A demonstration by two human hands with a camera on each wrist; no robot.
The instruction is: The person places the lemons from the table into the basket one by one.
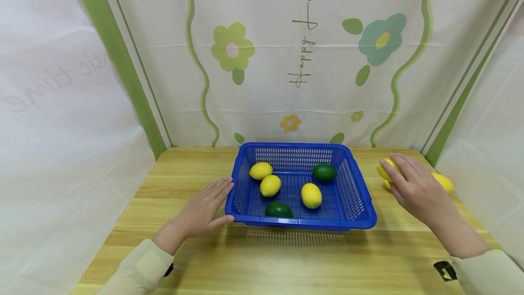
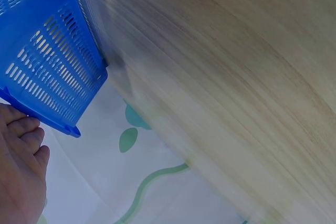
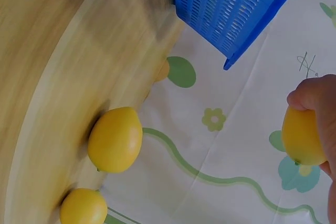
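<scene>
A lemon (image 1: 386,170) is pinched between the thumb and fingers of my right hand (image 1: 413,185), raised over the table to the right of the basket. The right wrist view shows this lemon (image 3: 302,137) partly covered by the hand. Below it, one lemon (image 3: 115,140) and another lemon (image 3: 83,207) lie on the wood. My left hand (image 1: 204,208) has its fingers straight, fingertips at the left rim of the blue plastic basket (image 1: 300,224). Inside the basket are three lemons (image 1: 270,186) and two dark green fruits (image 1: 324,173), shaped like limes.
The wooden table (image 1: 184,263) carries the basket near its back edge. Behind it hangs a white curtain (image 1: 266,99) printed with flowers, and further white sheets (image 1: 61,149) close off both sides. A small dark object (image 1: 445,271) shows beside the right sleeve.
</scene>
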